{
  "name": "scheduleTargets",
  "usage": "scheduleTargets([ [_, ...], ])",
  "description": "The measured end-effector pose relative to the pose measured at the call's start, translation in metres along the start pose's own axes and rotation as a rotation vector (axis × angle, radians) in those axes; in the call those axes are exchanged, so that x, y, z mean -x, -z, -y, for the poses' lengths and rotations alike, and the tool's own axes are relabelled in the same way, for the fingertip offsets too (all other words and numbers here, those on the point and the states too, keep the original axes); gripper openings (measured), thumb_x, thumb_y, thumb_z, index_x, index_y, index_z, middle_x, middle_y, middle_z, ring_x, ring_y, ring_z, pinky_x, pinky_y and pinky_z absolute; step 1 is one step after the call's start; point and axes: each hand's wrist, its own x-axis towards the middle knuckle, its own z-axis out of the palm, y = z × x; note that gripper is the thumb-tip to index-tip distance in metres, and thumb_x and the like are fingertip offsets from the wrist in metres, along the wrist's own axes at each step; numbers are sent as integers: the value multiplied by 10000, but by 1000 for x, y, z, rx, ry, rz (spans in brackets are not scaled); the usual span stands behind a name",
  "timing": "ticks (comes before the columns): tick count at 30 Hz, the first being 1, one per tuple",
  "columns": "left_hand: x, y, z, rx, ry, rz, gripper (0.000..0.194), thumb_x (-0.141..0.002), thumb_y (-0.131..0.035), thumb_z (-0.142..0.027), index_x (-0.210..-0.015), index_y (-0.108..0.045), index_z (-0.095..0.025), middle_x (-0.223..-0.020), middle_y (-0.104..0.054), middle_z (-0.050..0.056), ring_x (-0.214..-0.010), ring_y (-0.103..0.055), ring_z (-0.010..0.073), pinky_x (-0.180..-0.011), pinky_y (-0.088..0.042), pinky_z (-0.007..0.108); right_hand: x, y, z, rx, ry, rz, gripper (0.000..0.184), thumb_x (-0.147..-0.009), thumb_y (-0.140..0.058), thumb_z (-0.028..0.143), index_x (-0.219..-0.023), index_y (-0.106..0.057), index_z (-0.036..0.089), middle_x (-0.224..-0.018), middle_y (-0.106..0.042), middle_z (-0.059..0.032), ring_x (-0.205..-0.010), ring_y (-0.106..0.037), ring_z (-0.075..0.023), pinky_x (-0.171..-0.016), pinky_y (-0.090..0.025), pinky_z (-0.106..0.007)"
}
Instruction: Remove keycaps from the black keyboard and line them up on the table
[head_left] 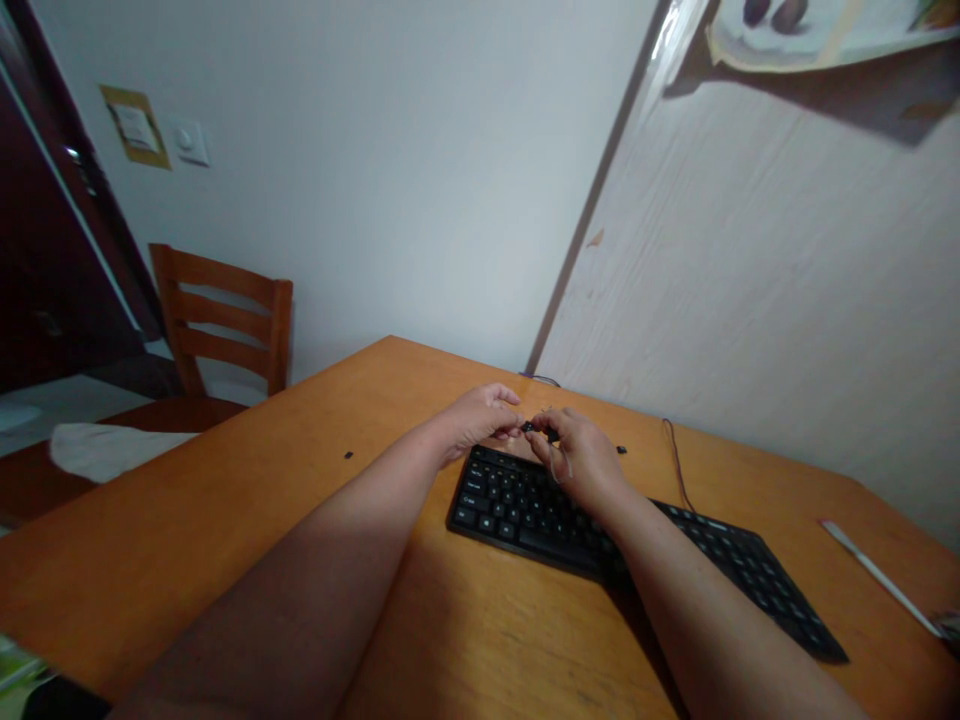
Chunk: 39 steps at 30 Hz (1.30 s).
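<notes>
A black keyboard (525, 510) lies at a slant on the wooden table, its middle partly covered by my right hand and forearm. Above its back edge, my left hand (484, 418) pinches at a small black piece (528, 427) with thumb and forefinger. My right hand (576, 452) comes in from the other side, its fingertips closed on the same piece. What kind of piece it is, I cannot make out. Two other small dark pieces lie on the table: one (349, 455) off to the left, one (621, 450) just behind the keyboard.
The wooden table (300, 520) meets the wall at the back. A thin cable (679, 465) runs from behind the keyboard toward the wall. A long white stick-like tool (877, 575) lies at the right. A wooden chair (225, 315) stands at the far left.
</notes>
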Motion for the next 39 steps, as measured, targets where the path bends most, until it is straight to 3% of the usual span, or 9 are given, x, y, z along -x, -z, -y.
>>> scheduleTargets([
  [6,-15,16,10,-46,-92,-339,117,-743,-595,-213,-844,-570,-158,-743,-671,41,-577,-564,92,-541,-410,199,-15,6,-6,143,-86,116,273,-888,-554,418,-1046,-702,252,-982,-671,-68,-842,-606,-215,-640,-382,-294],
  [10,-20,25,16,-84,-118,-458,114,-742,-603,-257,-794,-586,-157,-744,-685,54,-584,-571,101,-562,-430,208,-27,-1,-11,201,-57,198,285,-886,-555,410,-1057,-714,247,-1004,-673,-79,-897,-612,-232,-678,-403,-298],
  [21,-26,31,26,-115,-148,-455,140,-755,-583,-287,-819,-607,-164,-755,-689,53,-608,-596,114,-568,-444,209,-44,-22,-14,284,13,353,333,-858,-543,356,-1123,-716,252,-1047,-670,-96,-959,-613,-246,-729,-438,-293],
  [39,-23,30,24,-144,-140,-444,132,-773,-576,-282,-814,-600,-158,-761,-691,56,-592,-580,105,-556,-432,206,-45,-33,-12,274,36,310,291,-854,-566,332,-1064,-732,217,-1000,-666,-123,-936,-611,-257,-745,-458,-311],
])
